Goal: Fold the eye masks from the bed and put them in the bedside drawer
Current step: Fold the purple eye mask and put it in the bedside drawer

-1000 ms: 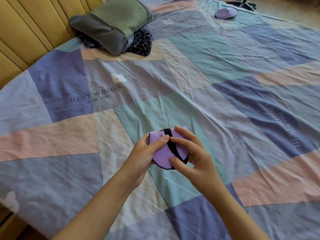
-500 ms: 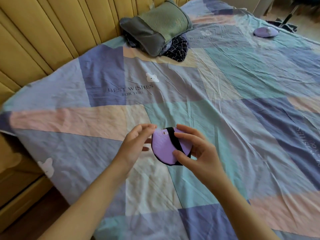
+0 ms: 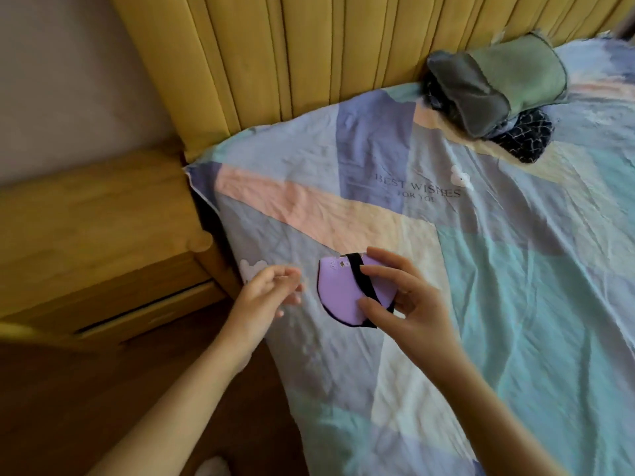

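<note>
A folded purple eye mask point(image 3: 338, 293) with a black strap across it is held above the bed's left edge. My right hand point(image 3: 403, 300) pinches it between thumb and fingers. My left hand point(image 3: 266, 297) hovers just left of the mask, fingers loosely curled, holding nothing. The wooden bedside cabinet point(image 3: 92, 231) stands to the left of the bed; its drawer point(image 3: 147, 307) front shows a dark gap along the top.
The patchwork bedsheet point(image 3: 481, 269) covers the bed. A grey-green pillow point(image 3: 494, 84) lies on dark patterned cloth point(image 3: 525, 139) by the yellow padded headboard point(image 3: 326, 49). Wooden floor point(image 3: 103, 389) lies below the cabinet.
The view has swung left, bringing the bedside cabinet in. My left hand has let go of the mask and moved left. My right hand still holds the folded mask.
</note>
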`<state>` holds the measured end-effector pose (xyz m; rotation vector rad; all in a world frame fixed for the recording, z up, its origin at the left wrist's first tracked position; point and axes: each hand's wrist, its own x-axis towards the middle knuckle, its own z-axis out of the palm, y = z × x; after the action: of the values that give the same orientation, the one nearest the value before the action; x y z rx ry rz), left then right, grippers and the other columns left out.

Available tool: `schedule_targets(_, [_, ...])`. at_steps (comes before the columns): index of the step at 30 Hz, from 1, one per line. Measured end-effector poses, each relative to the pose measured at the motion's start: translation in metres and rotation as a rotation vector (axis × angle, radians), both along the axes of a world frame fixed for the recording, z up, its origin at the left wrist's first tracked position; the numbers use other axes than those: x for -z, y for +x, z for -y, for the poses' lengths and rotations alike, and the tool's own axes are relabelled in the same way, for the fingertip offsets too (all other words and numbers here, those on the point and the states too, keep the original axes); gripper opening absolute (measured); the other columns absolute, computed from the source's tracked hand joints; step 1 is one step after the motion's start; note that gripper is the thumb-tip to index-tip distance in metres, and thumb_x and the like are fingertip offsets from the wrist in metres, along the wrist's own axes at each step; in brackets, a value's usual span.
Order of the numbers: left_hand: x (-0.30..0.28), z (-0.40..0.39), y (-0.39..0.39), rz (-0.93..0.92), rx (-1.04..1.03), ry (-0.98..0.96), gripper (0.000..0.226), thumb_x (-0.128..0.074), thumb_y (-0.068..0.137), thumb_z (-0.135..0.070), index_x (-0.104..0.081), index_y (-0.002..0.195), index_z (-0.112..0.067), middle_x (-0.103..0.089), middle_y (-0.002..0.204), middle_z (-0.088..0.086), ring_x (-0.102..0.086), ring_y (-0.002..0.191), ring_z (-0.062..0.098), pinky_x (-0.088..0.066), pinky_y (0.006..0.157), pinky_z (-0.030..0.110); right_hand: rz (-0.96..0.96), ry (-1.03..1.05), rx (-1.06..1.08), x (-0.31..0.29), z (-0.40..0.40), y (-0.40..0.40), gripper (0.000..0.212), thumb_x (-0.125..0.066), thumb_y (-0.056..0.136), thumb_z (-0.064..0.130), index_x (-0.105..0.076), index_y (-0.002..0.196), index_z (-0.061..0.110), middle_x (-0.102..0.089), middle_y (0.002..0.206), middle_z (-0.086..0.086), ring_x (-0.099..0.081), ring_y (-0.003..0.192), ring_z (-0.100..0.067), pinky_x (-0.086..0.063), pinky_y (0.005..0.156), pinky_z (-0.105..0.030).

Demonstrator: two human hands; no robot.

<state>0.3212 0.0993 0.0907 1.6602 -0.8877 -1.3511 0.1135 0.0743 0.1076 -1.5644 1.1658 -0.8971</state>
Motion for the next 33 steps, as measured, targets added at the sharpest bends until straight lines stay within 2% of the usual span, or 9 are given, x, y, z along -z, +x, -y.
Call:
schedule_targets(4, [0.012,-0.019,0.081,0.059,-0.037,0.053,0.019,-0.052,0.091,-0.044,-0.061,0.104,-0.033,-0.071,0.097,-0.01,-0.066,0.087,0.005,-0.045,0.079,0.029,-0.024,-0.002,-0.111,0.006,0.004,0.08,0.035,-0.071,0.072,0.015,-0.07,0.107,0.019,-0.054,0.132,0.01,-0.057,0.116,-0.009,-0.053,0.079,-0.021])
schedule_targets(8, [0.045,-0.036,0.17,0.024,-0.173,0.176,0.021,-0.049,0.095,-0.038,-0.06,0.11,-0.028,-0.07,0.097,-0.009,-0.067,0.087,0.007,-0.047,0.076,0.029,-0.06,0.002,-0.19,0.02,0.006,0.162,0.034,-0.07,0.073,0.018,-0.07,0.107,0.021,-0.053,0.133,0.01,-0.057,0.118,-0.011,-0.053,0.081,-0.025])
schedule_targets(11, [0.081,-0.047,0.234,-0.176,-0.4,0.296,0.028,-0.048,0.095,-0.039,-0.06,0.114,-0.022,-0.071,0.099,-0.004,-0.066,0.09,0.013,-0.046,0.073,0.029,-0.053,0.012,-0.237,0.035,0.006,0.225,0.034,-0.071,0.074,0.018,-0.07,0.107,0.022,-0.053,0.134,0.01,-0.054,0.123,-0.011,-0.052,0.086,-0.025])
schedule_targets(16, [0.149,-0.048,0.31,-0.524,-0.714,0.342,0.057,-0.026,0.097,-0.054,-0.047,0.133,-0.015,-0.068,0.107,0.0,-0.062,0.098,0.016,-0.042,0.084,0.035,-0.083,0.006,-0.329,0.06,0.011,0.31,0.035,-0.072,0.075,0.021,-0.069,0.109,0.025,-0.052,0.135,0.015,-0.046,0.13,-0.007,-0.05,0.095,-0.037])
schedule_targets(18, [0.172,-0.04,0.327,-0.622,-0.823,0.335,0.07,-0.016,0.094,-0.061,-0.038,0.14,-0.012,-0.063,0.121,0.005,-0.058,0.107,0.019,-0.04,0.09,0.037,-0.085,0.008,-0.352,0.07,0.014,0.332,0.035,-0.072,0.074,0.02,-0.07,0.109,0.024,-0.052,0.135,0.014,-0.046,0.13,-0.006,-0.049,0.098,-0.033])
schedule_targets(21, [0.199,-0.026,0.342,-0.698,-0.985,0.307,0.085,-0.011,0.088,-0.07,-0.03,0.145,-0.011,-0.054,0.135,0.011,-0.052,0.122,0.023,-0.038,0.096,0.041,-0.072,0.036,-0.393,0.086,0.02,0.352,0.035,-0.075,0.076,0.013,-0.07,0.108,0.024,-0.053,0.135,0.012,-0.045,0.131,-0.005,-0.046,0.094,-0.017])
schedule_targets(23, [0.214,-0.017,0.345,-0.715,-1.076,0.307,0.091,-0.01,0.083,-0.076,-0.03,0.145,-0.012,-0.055,0.132,0.009,-0.054,0.117,0.022,-0.04,0.093,0.041,-0.063,0.065,-0.411,0.097,0.026,0.36,0.035,-0.076,0.077,0.006,-0.07,0.107,0.023,-0.054,0.135,0.011,-0.045,0.13,-0.003,-0.044,0.091,-0.011])
schedule_targets(27, [0.241,-0.004,0.348,-0.708,-1.185,0.29,0.096,-0.007,0.078,-0.081,-0.039,0.138,-0.014,-0.065,0.101,0.004,-0.061,0.095,0.017,-0.042,0.085,0.038,-0.072,0.072,-0.44,0.121,0.04,0.37,0.038,-0.074,0.076,0.0,-0.07,0.105,0.024,-0.055,0.133,0.008,-0.048,0.127,-0.001,-0.045,0.088,-0.01])
schedule_targets(33, [0.269,0.004,0.356,-0.706,-1.263,0.303,0.098,-0.009,0.076,-0.083,-0.046,0.134,-0.014,-0.065,0.1,0.004,-0.062,0.092,0.016,-0.041,0.075,0.035,-0.076,0.115,-0.471,0.149,0.05,0.378,0.037,-0.073,0.076,-0.002,-0.069,0.108,0.016,-0.054,0.133,0.004,-0.048,0.126,-0.002,-0.046,0.09,-0.012])
